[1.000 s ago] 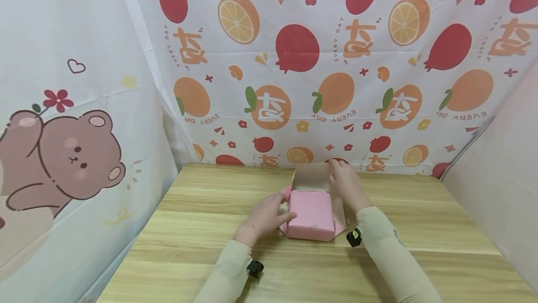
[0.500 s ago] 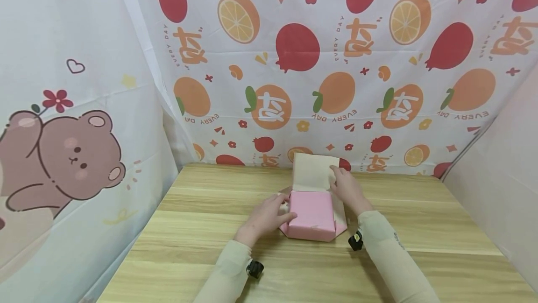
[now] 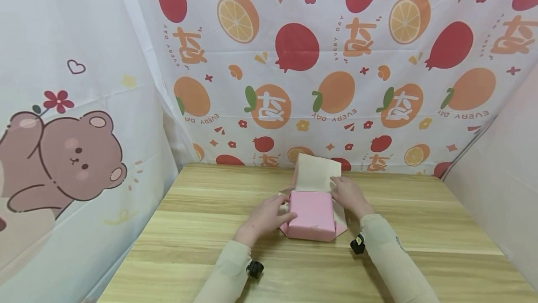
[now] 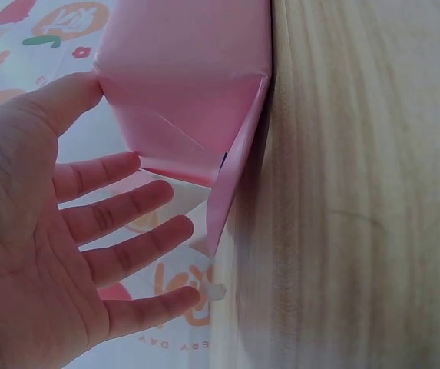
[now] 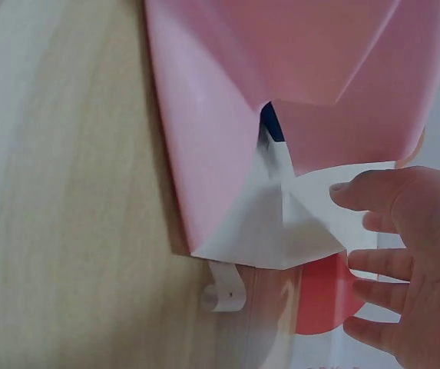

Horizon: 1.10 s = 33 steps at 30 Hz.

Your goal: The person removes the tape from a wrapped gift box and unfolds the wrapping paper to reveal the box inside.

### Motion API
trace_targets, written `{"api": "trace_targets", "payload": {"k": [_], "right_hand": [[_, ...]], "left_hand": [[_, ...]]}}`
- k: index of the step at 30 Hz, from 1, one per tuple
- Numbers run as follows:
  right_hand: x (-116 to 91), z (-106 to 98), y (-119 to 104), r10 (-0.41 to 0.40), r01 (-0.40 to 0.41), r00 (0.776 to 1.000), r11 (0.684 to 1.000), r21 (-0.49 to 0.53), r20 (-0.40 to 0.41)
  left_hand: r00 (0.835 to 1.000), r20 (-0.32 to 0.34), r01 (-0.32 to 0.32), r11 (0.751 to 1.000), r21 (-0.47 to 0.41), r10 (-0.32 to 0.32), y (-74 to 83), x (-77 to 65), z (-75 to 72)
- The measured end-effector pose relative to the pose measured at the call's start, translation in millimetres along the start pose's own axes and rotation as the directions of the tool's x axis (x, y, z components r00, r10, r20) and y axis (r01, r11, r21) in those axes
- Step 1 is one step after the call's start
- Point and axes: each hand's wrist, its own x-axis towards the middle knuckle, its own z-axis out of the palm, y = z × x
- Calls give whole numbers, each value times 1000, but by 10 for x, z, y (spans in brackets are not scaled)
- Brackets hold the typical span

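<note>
A square pink box (image 3: pixel 311 212), wrapped in pink paper with a pale inner side, rests on the wooden table. At its back edge a paper flap (image 3: pixel 316 173) stands up, pale side facing me. My left hand (image 3: pixel 265 216) is at the box's left side; in the left wrist view its thumb touches a corner and the other fingers extend past the folded pink end (image 4: pixel 170 115). At the flap's lower right edge is my right hand (image 3: pixel 350 195). The right wrist view shows its thumb over the pale paper (image 5: pixel 262 223), the fingers loosely extended.
Folded paper corners (image 3: pixel 341 229) stick out at the box's sides. A small white curled piece (image 5: pixel 229 290) lies beyond the paper's edge. Fruit-printed cloth (image 3: pixel 298 83) hangs behind the table (image 3: pixel 210 228), and bear-printed cloth (image 3: pixel 84 153) hangs at the left.
The back flap, shadowed and leaning forward a second ago, has swung back into the light. My right hand has slid down from its top corner. The left hand stays put.
</note>
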Motion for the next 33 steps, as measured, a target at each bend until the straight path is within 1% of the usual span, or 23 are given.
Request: {"api": "trace_targets", "payload": {"k": [7,11,14,18,24,29,33], "right_hand": [[-36,47,32,11,-8,996,1000,-30,94],[-64,91,62,17,-9,985,999,-47,172],[-90,99,68,17,-10,977,999,-34,211],[-116,85,56,26,-24,972,1000,-10,235],[-137,65,49,31,-29,966,999,-14,256],[-172,42,40,15,-12,968,1000,-13,249],[-216,9,22,-18,20,972,1000,-8,235]], "left_hand": [[1000,4,17,1000,-22,-17,-7,1,5],[1000,6,16,999,-29,-16,-22,9,11],[1000,7,16,999,-39,-16,-30,11,12],[1000,11,17,998,-53,-16,-38,14,12],[1000,18,20,997,-69,-19,-40,19,12],[1000,22,15,996,-86,-13,-32,16,-1],[1000,24,11,996,-89,-9,-25,7,-17]]}}
